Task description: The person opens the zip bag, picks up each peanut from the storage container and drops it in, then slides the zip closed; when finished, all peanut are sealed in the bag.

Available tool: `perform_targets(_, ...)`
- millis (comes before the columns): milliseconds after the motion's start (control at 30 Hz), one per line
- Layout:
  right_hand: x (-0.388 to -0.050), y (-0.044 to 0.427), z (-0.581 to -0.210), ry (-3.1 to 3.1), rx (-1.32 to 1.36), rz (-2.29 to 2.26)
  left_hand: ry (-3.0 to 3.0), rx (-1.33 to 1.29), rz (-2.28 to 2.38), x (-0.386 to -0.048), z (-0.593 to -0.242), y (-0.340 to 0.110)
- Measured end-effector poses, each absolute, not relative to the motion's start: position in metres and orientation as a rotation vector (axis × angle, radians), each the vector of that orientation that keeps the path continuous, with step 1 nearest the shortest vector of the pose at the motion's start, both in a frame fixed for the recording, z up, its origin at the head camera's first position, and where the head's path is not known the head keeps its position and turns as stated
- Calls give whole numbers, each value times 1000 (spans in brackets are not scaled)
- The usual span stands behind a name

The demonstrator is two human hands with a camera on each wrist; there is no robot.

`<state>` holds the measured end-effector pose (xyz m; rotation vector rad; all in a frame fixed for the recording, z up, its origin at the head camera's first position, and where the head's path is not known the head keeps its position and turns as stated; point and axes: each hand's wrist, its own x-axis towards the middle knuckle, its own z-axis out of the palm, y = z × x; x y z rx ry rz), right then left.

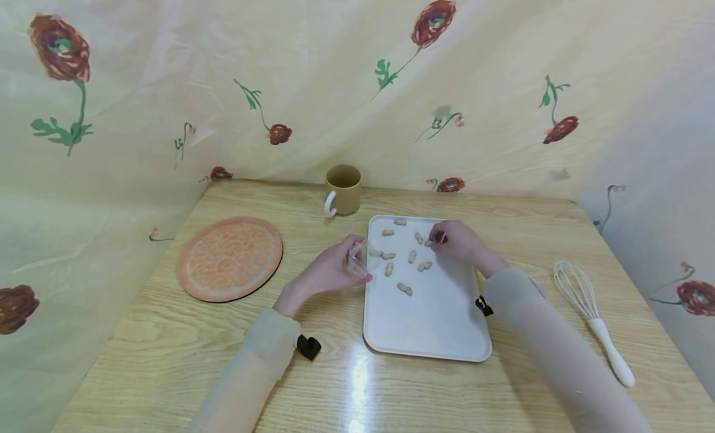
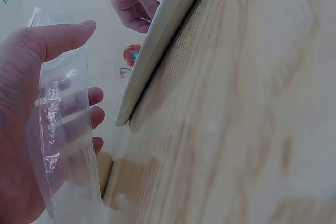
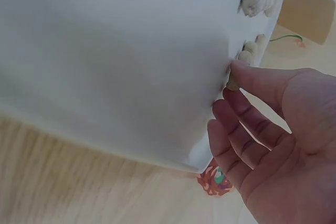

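Observation:
My left hand (image 1: 332,267) grips a clear plastic container (image 2: 63,124) at the left edge of a white tray (image 1: 427,324). Its thumb lies on one side of the clear wall and the fingers show through from the other. Over the tray's far right part, my right hand (image 1: 462,242) pinches a peanut (image 3: 232,82) between thumb and index finger, low against the tray surface. Several more unshelled peanuts (image 1: 404,289) lie scattered across the tray's far half and left side. Whether the container holds anything is hard to see.
A tan mug (image 1: 349,194) with a white handle stands behind the tray. To the left lies a round orange mat (image 1: 231,259). A white-handled whisk (image 1: 594,324) rests right of the tray. Flowered cloth (image 1: 335,79) hangs behind the wooden table (image 1: 313,383).

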<state>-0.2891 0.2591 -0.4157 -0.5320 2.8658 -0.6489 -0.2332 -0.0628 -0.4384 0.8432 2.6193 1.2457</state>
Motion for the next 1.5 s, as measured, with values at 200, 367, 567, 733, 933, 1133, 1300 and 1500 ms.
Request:
perform_targets(200, -285, 257, -412, 2875, -465, -688, 2583, 891, 1342, -235, -440, -63)
perform_targets(367, -278, 247, -401, 2905, -512, -780, 2569, 898, 1367, -236, -441, -63)
perform_targets(567, -264, 225, -381, 2931, -622, -889, 2586, 907, 1361, -236, -442, -64)
perform_targets(733, -253, 205, -370, 2921, -753, -934, 2581, 905, 1362, -236, -440, -64)
perform_targets(933, -238, 183, -359, 2881, -966, -949, 2579, 900, 1357, -236, -439, -65)
perform_targets(1133, -232, 167, -359, 2842, -1135, -868, 2571, 889, 1352, -237, -438, -65)
perform_targets(1300, -229, 158, -360, 2840, -1252, -756, 2545, 894, 1367, -235, -434, -65)
perform_targets(1500, -227, 151, -362, 2826, -1263, -688, 2545, 931, 1362, -235, -435, -65)
